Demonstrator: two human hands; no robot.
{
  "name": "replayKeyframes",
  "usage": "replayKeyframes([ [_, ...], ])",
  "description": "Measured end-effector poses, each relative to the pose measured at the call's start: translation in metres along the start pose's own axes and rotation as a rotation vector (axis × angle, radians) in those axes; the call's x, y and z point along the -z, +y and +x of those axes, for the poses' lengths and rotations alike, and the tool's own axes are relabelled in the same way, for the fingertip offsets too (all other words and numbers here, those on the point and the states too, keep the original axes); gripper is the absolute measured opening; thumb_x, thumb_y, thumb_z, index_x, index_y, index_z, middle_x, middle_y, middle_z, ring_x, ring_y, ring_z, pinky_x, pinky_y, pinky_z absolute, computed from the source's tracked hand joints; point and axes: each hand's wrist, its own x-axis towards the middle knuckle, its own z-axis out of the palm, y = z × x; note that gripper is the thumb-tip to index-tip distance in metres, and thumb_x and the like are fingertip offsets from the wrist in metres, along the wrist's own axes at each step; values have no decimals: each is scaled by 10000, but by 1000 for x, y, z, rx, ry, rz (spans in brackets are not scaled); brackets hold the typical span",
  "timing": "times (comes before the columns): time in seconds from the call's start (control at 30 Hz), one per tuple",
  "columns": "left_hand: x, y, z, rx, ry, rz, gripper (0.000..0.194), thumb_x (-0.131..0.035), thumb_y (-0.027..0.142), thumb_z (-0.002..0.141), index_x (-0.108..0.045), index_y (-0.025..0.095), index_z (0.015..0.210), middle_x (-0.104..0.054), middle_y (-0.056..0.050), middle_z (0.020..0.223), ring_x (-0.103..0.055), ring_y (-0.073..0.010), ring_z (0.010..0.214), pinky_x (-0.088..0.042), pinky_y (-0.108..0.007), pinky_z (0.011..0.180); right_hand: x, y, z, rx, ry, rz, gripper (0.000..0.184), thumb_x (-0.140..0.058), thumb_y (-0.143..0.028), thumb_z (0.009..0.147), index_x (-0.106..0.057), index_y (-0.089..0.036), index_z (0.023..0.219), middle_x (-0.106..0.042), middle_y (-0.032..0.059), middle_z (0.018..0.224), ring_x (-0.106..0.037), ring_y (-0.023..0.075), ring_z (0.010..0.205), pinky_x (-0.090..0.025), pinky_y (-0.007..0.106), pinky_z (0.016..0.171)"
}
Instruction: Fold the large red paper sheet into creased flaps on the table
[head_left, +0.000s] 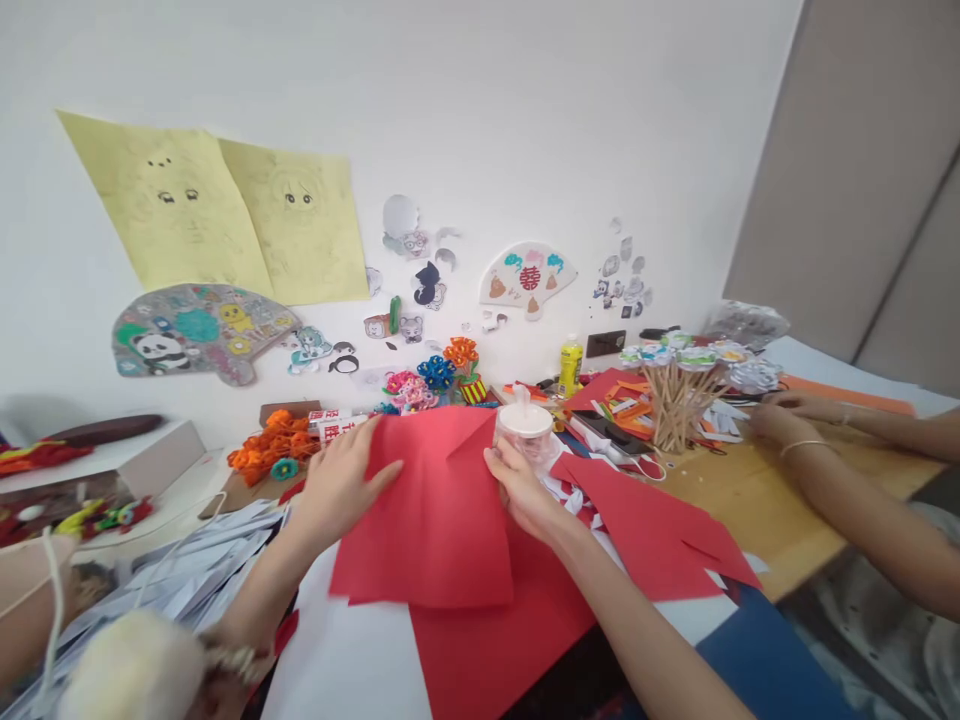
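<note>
A red paper sheet (431, 510) with a crease at its upper right is held up before me. At its left edge is my left hand (337, 480), the thumb over the front and the fingers partly hidden along the edge. My right hand (529, 490) pinches the right edge, thumb in front, its other fingers mostly out of sight. Behind that hand stands a clear cup with a white lid (525, 425). Beneath the held sheet lie another red sheet (487, 650) and a white sheet (352, 660).
To the right lie cut red paper (645, 520) and a dark blue sheet (772, 650). Behind are a bundle of wooden sticks (679, 410), a yellow bottle (570, 368) and orange craft flowers (274, 445). Another person's hands (795, 415) rest at the right. A fluffy pale ball (135, 665) sits lower left.
</note>
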Motion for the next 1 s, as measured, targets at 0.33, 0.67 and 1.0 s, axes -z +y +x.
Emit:
replayKeyframes([
  [0.33,-16,8,27,99,-345,-758,668,-486,605,750,-420,211,1284,-605,-113,1182,-559,-249,1087,-448,-373,900,-3,-5,-2,-52,-45,155,392,-670,-379,710,-557,-275,1071,-649,24,1058,-584,221,1023,-459,357,846],
  [0.67,-11,19,19,-19,-359,-802,539,-409,593,801,-584,217,1146,-559,-76,1260,-446,-237,1210,-315,-371,1033,12,-4,9,-111,-113,-132,417,-659,-510,669,-622,-254,997,-670,40,952,-612,230,928,-456,372,799],
  [1.0,-9,11,9,184,-563,-944,372,-659,499,654,-637,157,799,-664,-32,791,-594,-163,688,-457,-258,629,9,-13,7,-38,-102,-158,388,-641,-524,669,-636,-249,942,-656,51,929,-590,239,939,-459,373,771],
])
